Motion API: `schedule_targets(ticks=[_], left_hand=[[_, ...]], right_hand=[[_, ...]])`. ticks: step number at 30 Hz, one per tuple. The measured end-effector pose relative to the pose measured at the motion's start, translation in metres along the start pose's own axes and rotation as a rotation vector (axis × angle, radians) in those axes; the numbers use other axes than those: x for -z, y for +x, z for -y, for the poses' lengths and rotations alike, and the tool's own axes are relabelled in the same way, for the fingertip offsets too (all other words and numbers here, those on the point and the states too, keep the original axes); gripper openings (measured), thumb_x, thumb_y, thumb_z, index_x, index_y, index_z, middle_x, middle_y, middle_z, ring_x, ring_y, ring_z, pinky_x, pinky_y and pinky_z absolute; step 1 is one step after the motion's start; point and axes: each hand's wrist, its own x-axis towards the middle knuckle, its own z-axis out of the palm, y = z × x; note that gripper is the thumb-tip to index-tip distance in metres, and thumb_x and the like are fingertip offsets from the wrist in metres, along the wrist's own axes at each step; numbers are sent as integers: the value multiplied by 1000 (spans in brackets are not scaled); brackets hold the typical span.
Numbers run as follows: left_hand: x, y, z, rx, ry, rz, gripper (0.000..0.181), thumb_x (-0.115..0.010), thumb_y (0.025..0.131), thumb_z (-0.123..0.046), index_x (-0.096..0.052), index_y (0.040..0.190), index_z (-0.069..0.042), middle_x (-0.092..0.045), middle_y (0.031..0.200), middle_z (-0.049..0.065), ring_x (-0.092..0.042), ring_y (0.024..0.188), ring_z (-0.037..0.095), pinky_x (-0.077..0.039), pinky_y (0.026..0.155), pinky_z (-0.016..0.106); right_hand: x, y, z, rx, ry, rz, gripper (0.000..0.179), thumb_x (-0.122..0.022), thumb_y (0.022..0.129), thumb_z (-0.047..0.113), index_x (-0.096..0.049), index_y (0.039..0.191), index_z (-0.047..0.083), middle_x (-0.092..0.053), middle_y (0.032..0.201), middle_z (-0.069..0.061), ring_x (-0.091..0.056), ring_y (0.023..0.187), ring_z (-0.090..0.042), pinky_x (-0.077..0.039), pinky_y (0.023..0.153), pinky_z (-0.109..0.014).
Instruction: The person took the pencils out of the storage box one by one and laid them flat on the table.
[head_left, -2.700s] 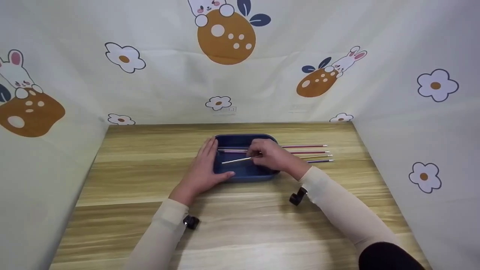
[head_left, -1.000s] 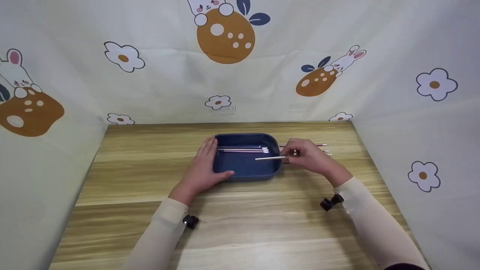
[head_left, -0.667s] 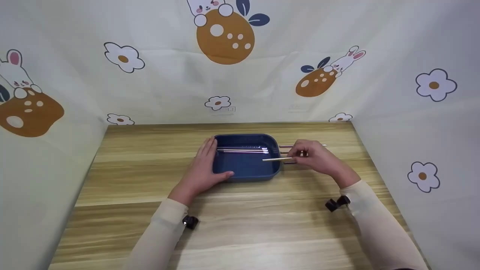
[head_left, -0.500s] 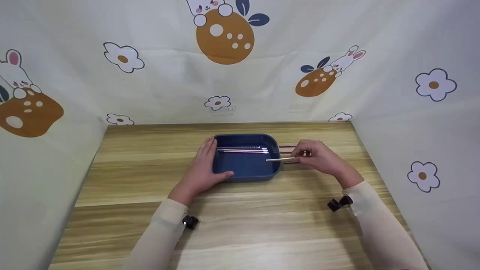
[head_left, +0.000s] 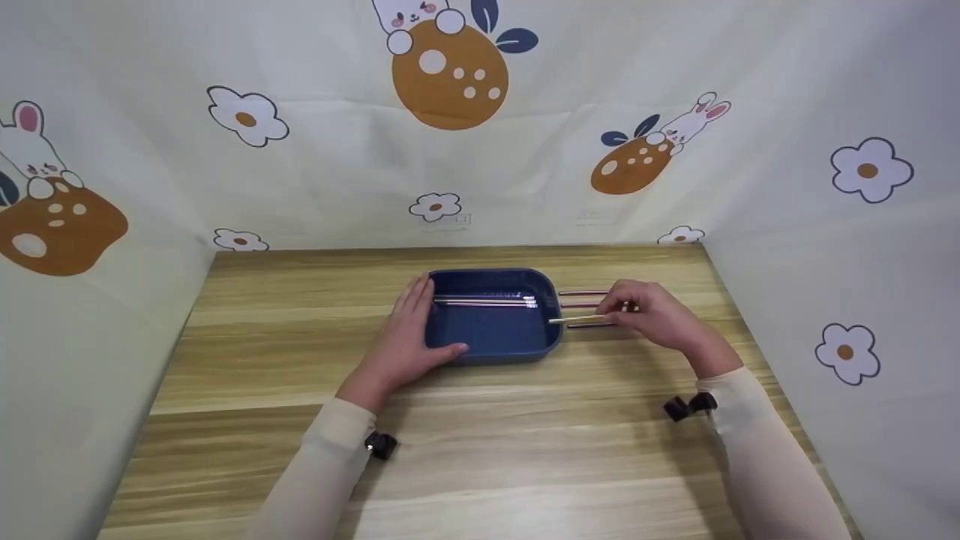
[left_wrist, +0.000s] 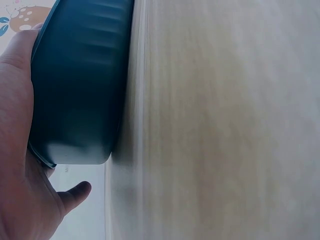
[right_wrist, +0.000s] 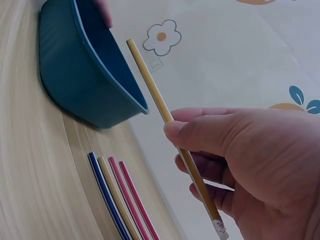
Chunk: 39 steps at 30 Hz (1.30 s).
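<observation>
A deep blue plastic bin [head_left: 480, 334] stands on the wooden table. Along its left rim lie the straight fingers of my left hand [head_left: 405, 330], with the thumb on the front rim. Inside the bin, several pencils [head_left: 487, 301] lie side by side, white ends to the right. My right hand [head_left: 652, 313] pinches a yellow pencil [right_wrist: 150, 82] between thumb and fingers; its blunt tip overlaps the bin's right rim in the head view. Below that hand, a blue pencil [right_wrist: 106, 192], a yellow pencil [right_wrist: 117, 195] and two pink-red pencils [right_wrist: 132, 192] lie parallel on the table.
A printed cloth [head_left: 322, 165] with rabbits and flowers walls the table [head_left: 480, 450] at the back and both sides. A small black camera [head_left: 381, 445] sits on the left wrist, another camera [head_left: 688, 406] on the right.
My right hand has drawn the yellow pencil rightward, from over the bin's floor to its right rim, above the loose pencils. My left hand and the bin have stayed put.
</observation>
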Motion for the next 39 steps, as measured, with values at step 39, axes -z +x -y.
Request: schedule_targets(ticks=[39], left_hand=[[1, -1, 0, -14, 15, 13, 130, -79, 89, -74, -12, 178, -7, -7, 186, 8, -3, 171, 29, -18, 135, 57]], right_hand=[[3, -27, -34, -50, -25, -120, 11, -82, 96, -4, -83, 106, 2, -78, 102, -9, -68, 91, -16, -52, 77, -21]])
